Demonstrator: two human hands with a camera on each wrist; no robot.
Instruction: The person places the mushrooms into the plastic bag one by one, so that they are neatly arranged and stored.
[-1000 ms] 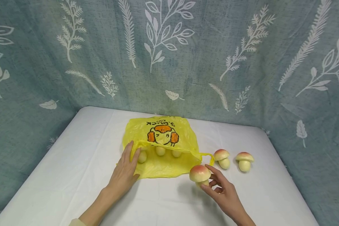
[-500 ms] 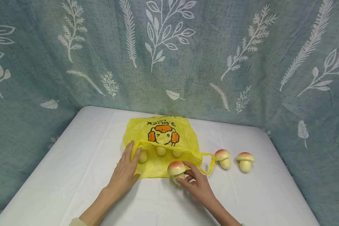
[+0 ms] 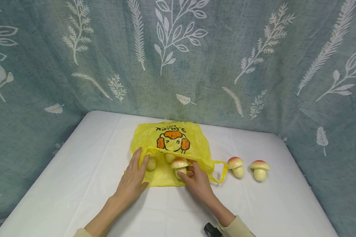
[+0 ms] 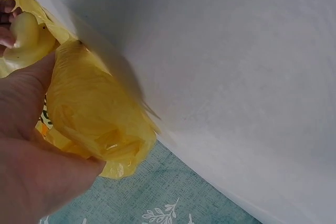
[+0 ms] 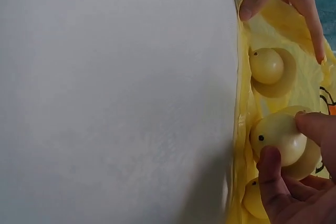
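My right hand [image 3: 197, 179] pinches a toy mushroom [image 3: 179, 163] with a red-tinged cap and pale stem, in the mouth of a yellow plastic bag [image 3: 195, 133]. In the right wrist view, thumb and fingers sit around its stem [image 5: 278, 139], with a dark dot on the stem's end. My left hand [image 3: 132, 179] has its fingers spread at the bag's left side, thumb on the lower edge and fingertips by the upper layer. Inside the bag lie more mushrooms, one stem [image 3: 151, 164] beside my left fingers and another mushroom [image 3: 170, 158] behind the held one; their caps are mostly hidden.
Right of the bag, two more mushrooms, a nearer one [image 3: 236, 167] and a farther one [image 3: 259, 170], lie on the white tabletop [image 3: 89, 184]. A yellow bag handle [image 3: 224, 171] loops out toward them. Leaf-patterned curtains [image 3: 213, 59] enclose the table's back and sides.
My right hand has carried the mushroom leftward and then forward, from beside the bag's handle into its mouth. The left hand has stayed at the bag's left side.
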